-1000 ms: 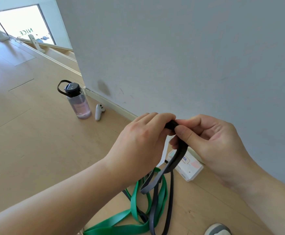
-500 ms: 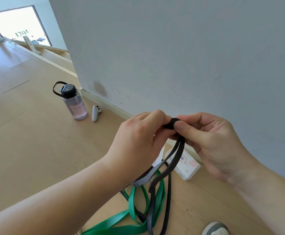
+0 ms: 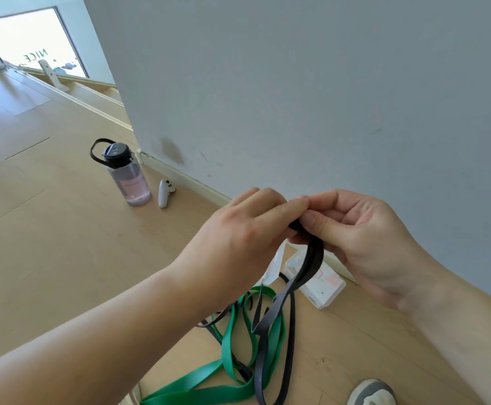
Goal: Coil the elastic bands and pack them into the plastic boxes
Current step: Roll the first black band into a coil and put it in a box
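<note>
A long black elastic band (image 3: 311,264) hangs from both my hands down to the wooden floor. My left hand (image 3: 238,241) and my right hand (image 3: 355,238) pinch its upper end together in a small tight roll at chest height. A green elastic band (image 3: 232,346) lies in loose loops on the floor below, tangled with the black one. A clear plastic box (image 3: 323,290) with a pale label lies on the floor by the skirting board, partly hidden behind the band and my right hand.
A grey wall (image 3: 296,83) stands close in front. A water bottle (image 3: 127,176) with a black lid and a white controller (image 3: 165,192) stand on the floor to the left. A shoe tip (image 3: 372,391) shows at the bottom right. Open floor spreads left.
The roll at the band's top end has been turned a little between my fingers, and more of the black band hangs drawn up from the floor. The view has shifted slightly.
</note>
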